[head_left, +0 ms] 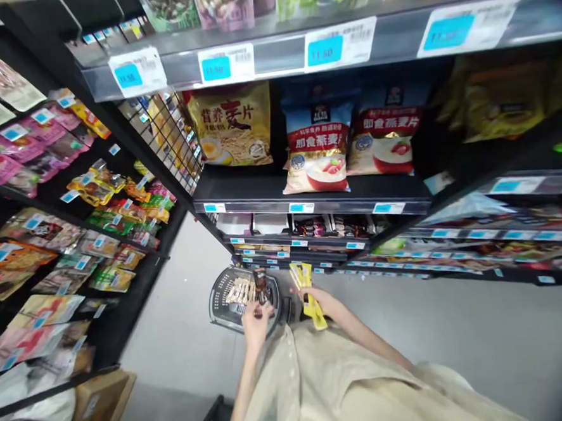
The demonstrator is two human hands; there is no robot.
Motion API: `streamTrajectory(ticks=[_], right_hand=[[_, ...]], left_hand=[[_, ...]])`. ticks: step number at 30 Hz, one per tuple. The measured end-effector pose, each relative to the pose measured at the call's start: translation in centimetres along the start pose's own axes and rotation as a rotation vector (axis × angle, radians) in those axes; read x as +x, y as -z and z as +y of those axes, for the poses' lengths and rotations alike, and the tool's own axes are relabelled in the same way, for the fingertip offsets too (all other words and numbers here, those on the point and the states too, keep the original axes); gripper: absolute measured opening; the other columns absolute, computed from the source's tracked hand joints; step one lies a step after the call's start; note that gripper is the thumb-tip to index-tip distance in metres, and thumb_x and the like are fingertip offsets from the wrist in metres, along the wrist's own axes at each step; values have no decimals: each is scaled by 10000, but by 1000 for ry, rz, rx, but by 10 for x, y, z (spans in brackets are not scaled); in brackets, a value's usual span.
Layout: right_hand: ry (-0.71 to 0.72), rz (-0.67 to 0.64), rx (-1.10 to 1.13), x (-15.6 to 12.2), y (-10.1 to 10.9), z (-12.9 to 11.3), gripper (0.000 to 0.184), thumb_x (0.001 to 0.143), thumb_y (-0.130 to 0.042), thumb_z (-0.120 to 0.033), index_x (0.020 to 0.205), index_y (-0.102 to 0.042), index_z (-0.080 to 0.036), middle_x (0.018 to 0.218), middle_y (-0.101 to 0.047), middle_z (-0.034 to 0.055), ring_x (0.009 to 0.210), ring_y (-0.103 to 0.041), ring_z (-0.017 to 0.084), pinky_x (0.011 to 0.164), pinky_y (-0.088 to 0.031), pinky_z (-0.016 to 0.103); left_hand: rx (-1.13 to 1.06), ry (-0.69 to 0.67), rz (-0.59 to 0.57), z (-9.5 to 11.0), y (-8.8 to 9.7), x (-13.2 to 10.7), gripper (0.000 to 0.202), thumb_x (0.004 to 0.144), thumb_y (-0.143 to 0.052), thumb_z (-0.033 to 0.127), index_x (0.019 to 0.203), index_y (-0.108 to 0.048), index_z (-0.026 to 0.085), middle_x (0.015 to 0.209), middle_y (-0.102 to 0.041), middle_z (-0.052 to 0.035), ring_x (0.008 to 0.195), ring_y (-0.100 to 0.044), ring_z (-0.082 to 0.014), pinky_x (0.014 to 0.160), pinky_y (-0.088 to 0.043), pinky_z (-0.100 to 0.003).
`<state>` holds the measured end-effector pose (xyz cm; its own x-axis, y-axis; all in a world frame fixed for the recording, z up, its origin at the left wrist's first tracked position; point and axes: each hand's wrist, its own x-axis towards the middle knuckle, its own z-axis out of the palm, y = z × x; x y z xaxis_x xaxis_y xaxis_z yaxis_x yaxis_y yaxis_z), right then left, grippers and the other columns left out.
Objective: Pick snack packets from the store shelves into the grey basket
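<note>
My right hand (319, 299) is closed around some long yellow stick packets (308, 291), held to the right of a dark shopping basket. Over the near side of that basket (219, 311), my left hand (258, 318) pinches the lower end of a small dark brown packet (260, 281). Several slim cream-coloured stick packets (241, 290) lie side by side in the basket. My left fingertips partly cover the brown packet's bottom, and the basket's near right corner is behind my hand.
Ahead stands a shelf unit with a golden cereal bag (235, 127) and red-and-blue oatmeal bags (319, 148). Its upper shelf edge (177, 71) juts out at the top. Racks of snack packets (103, 183) line the left. A cardboard box (102, 405) sits lower left.
</note>
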<state>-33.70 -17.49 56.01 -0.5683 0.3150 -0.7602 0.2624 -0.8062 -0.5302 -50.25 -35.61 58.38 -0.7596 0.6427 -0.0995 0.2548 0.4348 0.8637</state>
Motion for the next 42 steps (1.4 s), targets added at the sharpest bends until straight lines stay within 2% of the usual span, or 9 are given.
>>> streamTrajectory(ticks=[2, 5, 9, 13, 18, 21, 27, 37, 42], right_hand=[[152, 47, 13, -13, 3, -17, 273, 639, -796, -230, 902, -732, -199, 733, -731, -2, 558, -575, 140, 519, -484, 252], [335, 37, -6, -33, -3, -37, 315, 606, -881, -296, 890, -765, -226, 962, -797, 56, 789, -694, 216, 690, -565, 313], [436, 43, -23, -52, -3, -52, 403, 538, -951, -343, 878, -760, -241, 951, -800, 58, 887, -734, 278, 798, -596, 378], [507, 156, -44, -59, 23, -61, 511, 495, -985, -375, 924, -750, -226, 943, -801, 48, 896, -748, 282, 823, -604, 384], [588, 187, -118, -68, 70, -67, 531, 520, -977, -401, 959, -753, -202, 1000, -803, 80, 907, -752, 277, 840, -603, 385], [607, 158, -185, -75, 91, -68, 489, 574, -946, -449, 947, -756, -195, 991, -804, 85, 898, -752, 280, 841, -606, 406], [639, 230, -144, -80, 116, -68, 475, 580, -943, -501, 904, -733, -223, 959, -787, 75, 846, -732, 271, 786, -610, 390], [672, 218, -201, -81, 130, -72, 398, 607, -921, -464, 832, -690, -230, 887, -752, 42, 777, -688, 221, 748, -591, 357], [679, 204, -260, -89, 132, -82, 391, 607, -911, -439, 869, -707, -233, 894, -761, 57, 856, -706, 268, 787, -608, 394]], left_hand=[[-152, 110, -35, 23, -9, 10, 364, 696, -815, 483, 630, -600, 197, 575, -513, 29, 594, -500, -150, 614, -419, -255], [-338, 122, -120, 59, -28, 23, 440, 696, -837, 541, 628, -590, 184, 581, -499, 42, 582, -463, -121, 594, -374, -230], [-480, 112, -190, 106, -63, 33, 437, 749, -817, 573, 735, -667, 163, 656, -575, 24, 619, -500, -119, 628, -387, -224], [-445, 5, -181, 144, -100, 37, 433, 754, -826, 549, 667, -639, 168, 621, -512, 41, 610, -467, -109, 611, -361, -222], [-550, 59, -200, 177, -137, 42, 420, 737, -833, 560, 858, -745, 168, 796, -693, -26, 697, -590, -146, 669, -456, -255], [-610, 141, -208, 189, -151, 44, 465, 677, -868, 583, 836, -740, 166, 725, -682, -18, 614, -570, -136, 595, -457, -255], [-663, 183, -180, 197, -167, 41, 493, 631, -894, 607, 747, -671, 183, 615, -600, 28, 508, -495, -101, 485, -400, -228], [-636, 161, -147, 206, -178, 38, 481, 673, -871, 595, 696, -606, 195, 577, -546, 47, 506, -478, -93, 492, -391, -216], [-650, 192, -122, 205, -184, 40, 470, 676, -870, 581, 878, -696, 194, 585, -530, 58, 514, -488, -109, 514, -397, -238]])
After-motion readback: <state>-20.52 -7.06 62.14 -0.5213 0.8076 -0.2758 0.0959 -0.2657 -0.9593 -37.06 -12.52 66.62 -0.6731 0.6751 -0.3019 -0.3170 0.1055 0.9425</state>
